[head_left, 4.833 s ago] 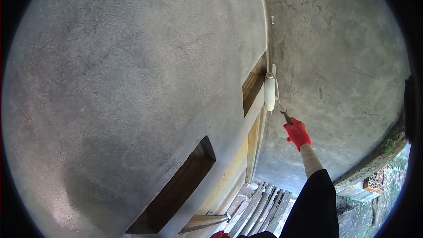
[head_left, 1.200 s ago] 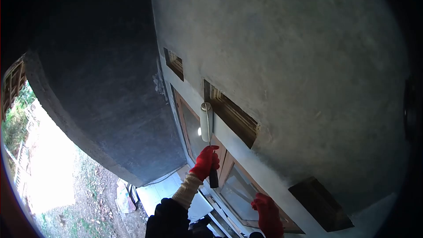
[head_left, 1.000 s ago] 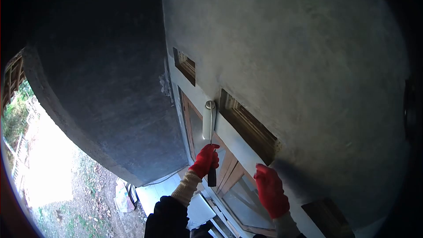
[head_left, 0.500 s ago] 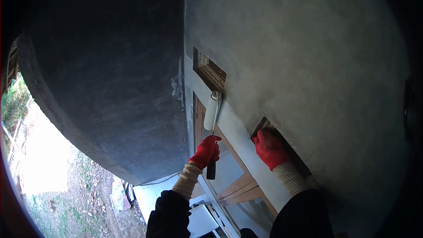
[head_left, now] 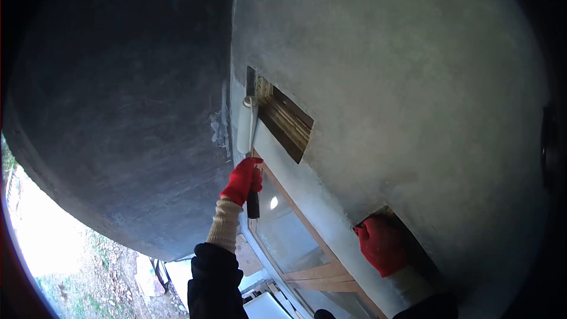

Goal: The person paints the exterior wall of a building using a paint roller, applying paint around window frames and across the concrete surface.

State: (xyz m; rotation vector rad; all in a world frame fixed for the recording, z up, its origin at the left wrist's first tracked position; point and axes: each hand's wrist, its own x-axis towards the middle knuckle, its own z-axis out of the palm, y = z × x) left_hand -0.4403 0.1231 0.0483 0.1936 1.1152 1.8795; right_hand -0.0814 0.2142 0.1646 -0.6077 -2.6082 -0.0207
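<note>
My left hand [head_left: 241,182], in a red-palmed knit glove, is closed round the dark handle of a paint roller [head_left: 245,127]. The roller's white sleeve lies against the pale painted strip of wall at the corner, left of the upper wall opening [head_left: 286,119]. My right hand [head_left: 383,247], gloved the same way, is curled over the edge of the lower wall opening [head_left: 418,245]. Its fingertips are hidden inside the recess. A whitish painted band [head_left: 313,192] runs between the openings and a wooden window frame [head_left: 295,201].
A grey plastered wall [head_left: 401,94] fills the right side. The dark overhead slab [head_left: 130,118] meets it at a corner with a rough pale patch [head_left: 218,128]. Window glass [head_left: 289,230] sits below the band. Far below lies stony ground [head_left: 112,277], beside a white surface [head_left: 266,307].
The roller and my left hand have moved up and left, from beneath the upper opening to the strip at the corner. My right hand stays at the lower opening while the view has shifted.
</note>
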